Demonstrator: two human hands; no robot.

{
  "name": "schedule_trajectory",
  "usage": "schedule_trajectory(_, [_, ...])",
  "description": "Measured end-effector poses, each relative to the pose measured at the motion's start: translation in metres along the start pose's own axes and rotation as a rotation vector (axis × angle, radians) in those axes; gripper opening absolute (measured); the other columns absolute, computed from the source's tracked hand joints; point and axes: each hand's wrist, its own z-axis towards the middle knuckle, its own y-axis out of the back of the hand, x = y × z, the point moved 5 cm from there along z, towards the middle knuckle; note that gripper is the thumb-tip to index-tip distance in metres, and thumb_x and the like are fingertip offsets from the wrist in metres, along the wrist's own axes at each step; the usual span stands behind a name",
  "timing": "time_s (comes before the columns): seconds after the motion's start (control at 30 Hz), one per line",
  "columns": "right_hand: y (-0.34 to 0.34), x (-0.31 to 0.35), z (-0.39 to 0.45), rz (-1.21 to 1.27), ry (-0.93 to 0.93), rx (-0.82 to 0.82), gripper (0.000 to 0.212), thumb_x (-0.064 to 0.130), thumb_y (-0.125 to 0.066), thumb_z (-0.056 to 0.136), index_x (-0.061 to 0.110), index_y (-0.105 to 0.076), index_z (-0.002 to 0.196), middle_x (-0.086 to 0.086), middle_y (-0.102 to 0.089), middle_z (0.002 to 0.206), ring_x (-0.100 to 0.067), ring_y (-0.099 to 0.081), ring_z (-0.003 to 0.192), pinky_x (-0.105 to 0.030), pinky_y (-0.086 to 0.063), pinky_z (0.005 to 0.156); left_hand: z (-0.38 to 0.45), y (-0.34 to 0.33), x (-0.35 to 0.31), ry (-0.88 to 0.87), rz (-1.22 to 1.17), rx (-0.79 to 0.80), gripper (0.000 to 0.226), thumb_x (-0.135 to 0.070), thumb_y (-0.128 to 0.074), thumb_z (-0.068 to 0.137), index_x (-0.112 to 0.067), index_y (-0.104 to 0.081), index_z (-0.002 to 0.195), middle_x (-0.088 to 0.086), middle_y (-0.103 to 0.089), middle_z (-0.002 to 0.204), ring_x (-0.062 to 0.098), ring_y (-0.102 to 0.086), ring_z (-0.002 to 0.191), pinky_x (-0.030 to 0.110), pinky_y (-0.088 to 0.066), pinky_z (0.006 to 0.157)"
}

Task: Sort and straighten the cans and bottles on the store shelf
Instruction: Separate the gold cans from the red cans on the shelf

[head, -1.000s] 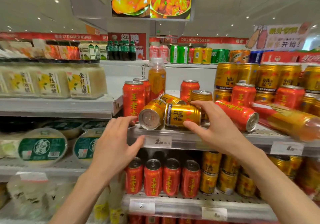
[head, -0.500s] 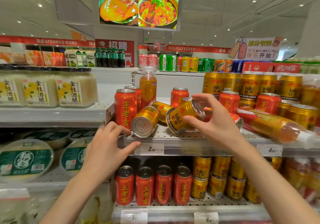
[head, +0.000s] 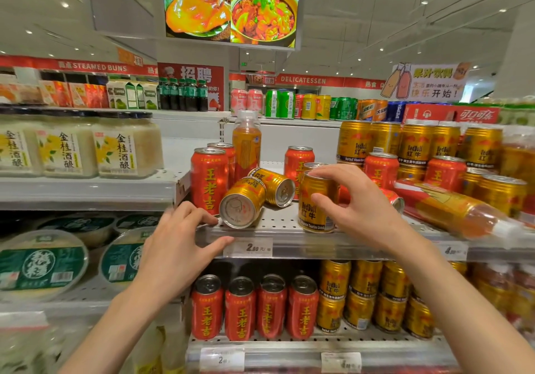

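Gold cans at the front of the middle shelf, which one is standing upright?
The gold can gripped by the right hand. The two gold cans left of it lie tipped, ends facing out.

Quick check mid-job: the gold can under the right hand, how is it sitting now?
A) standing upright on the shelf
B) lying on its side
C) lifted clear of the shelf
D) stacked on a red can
A: the gold can stands upright with its base on the shelf, the right hand gripping its top rim and side, while two other gold cans lie tipped beside it.
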Motion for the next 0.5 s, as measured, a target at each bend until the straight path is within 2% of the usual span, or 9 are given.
schedule_trajectory(0.13, [0.001,0.004,0.000,-0.080,0.044,0.021,0.040,0.031,-0.066,0.094,0.025,-0.060,0.133,0.015,-0.057,0.127,-0.001,-0.044,0.124,-0.041,-0.048,0.106,0.000,0.000,0.001,0.007,-0.006,0.003,0.041,-0.064,-0.069,0.074,-0.033,-0.064,0.099,-0.015,-0.053,0.101,0.012,-0.050,0.102,0.035,-0.051,0.072])
schedule_trajectory(0.23, [0.005,0.011,0.001,-0.187,0.125,-0.027,0.043,0.036,-0.067,0.092,0.021,-0.060,0.132,0.007,-0.062,0.131,-0.010,-0.049,0.128,-0.043,-0.044,0.109,0.000,0.000,0.001,0.003,-0.009,0.008,0.041,-0.064,-0.069,0.074,-0.033,-0.064,0.101,-0.016,-0.052,0.101,0.011,-0.049,0.103,0.034,-0.050,0.072])
schedule_trajectory(0.33, [0.002,0.032,0.006,-0.270,0.278,-0.066,0.044,0.034,-0.071,0.088,0.014,-0.064,0.127,-0.001,-0.065,0.126,-0.020,-0.055,0.122,-0.045,-0.047,0.105,-0.002,0.000,0.002,-0.004,-0.008,0.005,0.043,-0.064,-0.069,0.074,-0.033,-0.065,0.103,-0.016,-0.052,0.102,0.009,-0.047,0.101,0.030,-0.047,0.068])
schedule_trajectory(0.43, [-0.016,0.061,0.013,-0.350,0.419,0.001,0.048,0.025,-0.076,0.085,0.011,-0.063,0.128,-0.004,-0.065,0.127,-0.025,-0.057,0.120,-0.043,-0.051,0.101,-0.002,0.000,0.003,-0.003,-0.023,-0.004,0.042,-0.064,-0.070,0.074,-0.034,-0.065,0.103,-0.017,-0.052,0.102,0.009,-0.047,0.101,0.028,-0.044,0.066])
schedule_trajectory(0.5, [-0.033,0.078,0.017,-0.371,0.454,0.110,0.056,0.026,-0.076,0.086,0.015,-0.056,0.138,-0.004,-0.059,0.137,-0.024,-0.052,0.128,-0.041,-0.047,0.107,-0.002,0.001,0.004,-0.002,-0.043,-0.015,0.040,-0.062,-0.072,0.074,-0.034,-0.066,0.101,-0.018,-0.053,0.101,0.009,-0.047,0.100,0.028,-0.044,0.065])
